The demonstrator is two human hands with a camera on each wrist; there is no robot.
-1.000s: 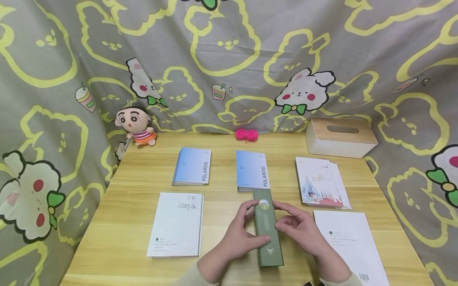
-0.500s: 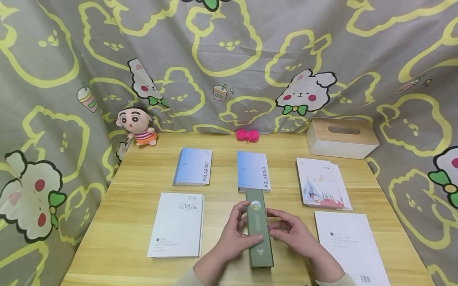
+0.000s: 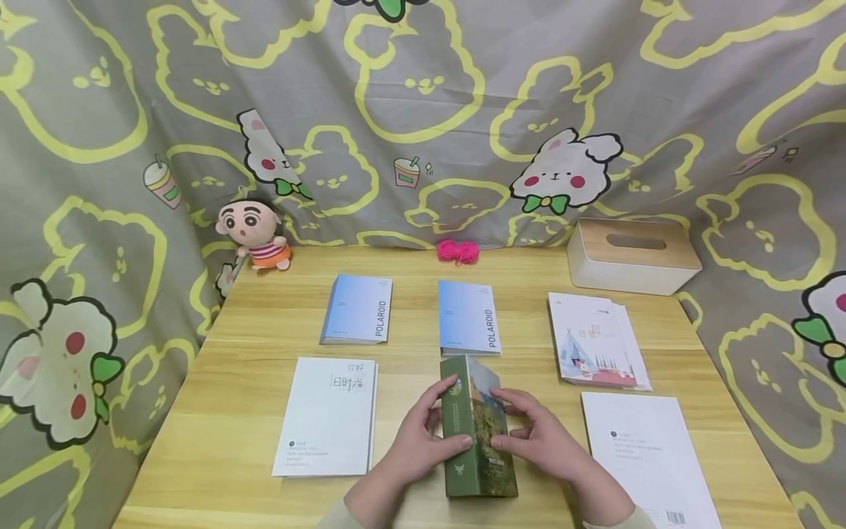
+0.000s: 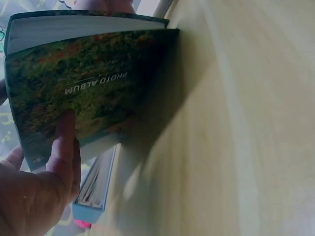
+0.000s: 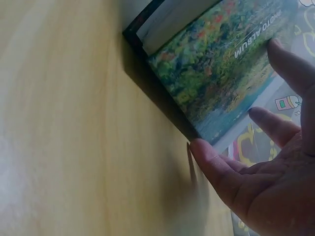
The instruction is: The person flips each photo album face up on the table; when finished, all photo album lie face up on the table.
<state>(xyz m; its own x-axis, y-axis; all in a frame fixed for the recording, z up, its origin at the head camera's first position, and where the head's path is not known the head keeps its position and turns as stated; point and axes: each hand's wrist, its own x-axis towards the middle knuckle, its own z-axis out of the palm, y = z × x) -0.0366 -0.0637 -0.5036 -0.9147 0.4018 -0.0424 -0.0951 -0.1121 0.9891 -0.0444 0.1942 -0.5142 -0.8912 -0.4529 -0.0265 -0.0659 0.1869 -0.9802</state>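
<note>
A green photo album [image 3: 487, 470] stands on its long edge on the table, spine upward and leaning left, between both hands. Its painted landscape cover [image 5: 211, 69] faces right in the head view. My left hand [image 3: 419, 441] grips it from the left, thumb across the spine and a finger along the far end. In the left wrist view, the left hand's fingers [image 4: 64, 142] lie against the other printed cover. My right hand [image 3: 545, 444] holds it from the right, thumb on the cover and a finger near the far edge. A fingertip [image 5: 202, 147] touches the lower corner.
Two blue Polaroid albums [image 3: 357, 308] lie behind the hands. A white album [image 3: 324, 419] lies left, another white book [image 3: 648, 448] right, and an illustrated stack [image 3: 591, 342] behind that. A tissue box [image 3: 628, 257], pink yarn [image 3: 457, 252] and a plush doll [image 3: 254, 231] line the back.
Both hands have shifted the photo album left and turned it, so its spine tilts left and the pictured cover shows. The other things on the table have stayed in place.
</note>
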